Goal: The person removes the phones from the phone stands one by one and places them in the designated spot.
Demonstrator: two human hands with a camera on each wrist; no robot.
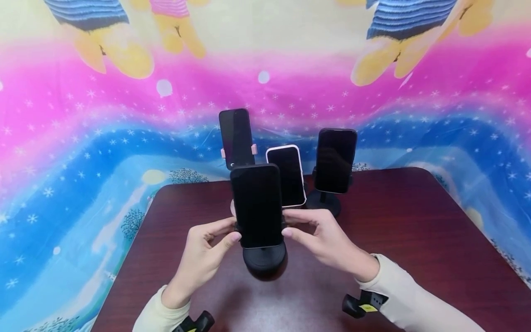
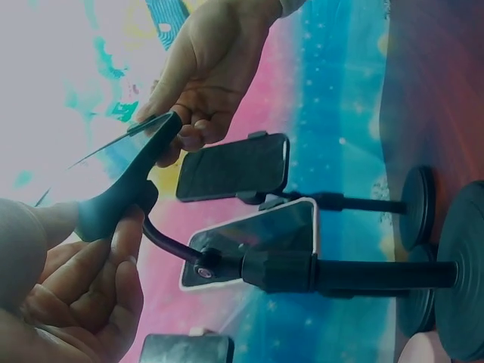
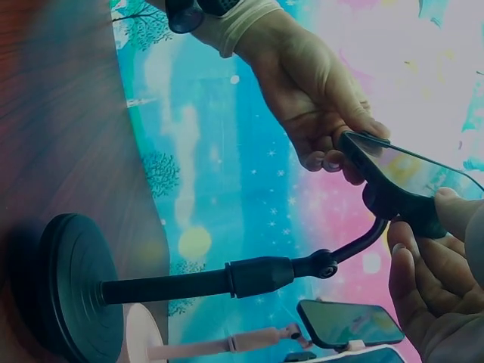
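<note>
A black smartphone (image 1: 256, 205) sits upright in a black phone stand (image 1: 264, 259) at the front middle of the table. My left hand (image 1: 203, 251) grips the left edge of the stand's holder, thumb toward the front and fingers behind. On the opposite edge my right hand (image 1: 327, 240) holds it in the same way. Seen from the side in the left wrist view, the black holder (image 2: 128, 193) tops a bent neck above a straight pole. A round base (image 3: 79, 287) carries the pole in the right wrist view.
Behind stand a dark phone (image 1: 237, 138) in a pink clamp, a white-edged phone (image 1: 286, 175) and another black phone (image 1: 336, 159) on a black stand. The dark red-brown table (image 1: 199, 198) ends at a colourful printed curtain (image 1: 290, 101).
</note>
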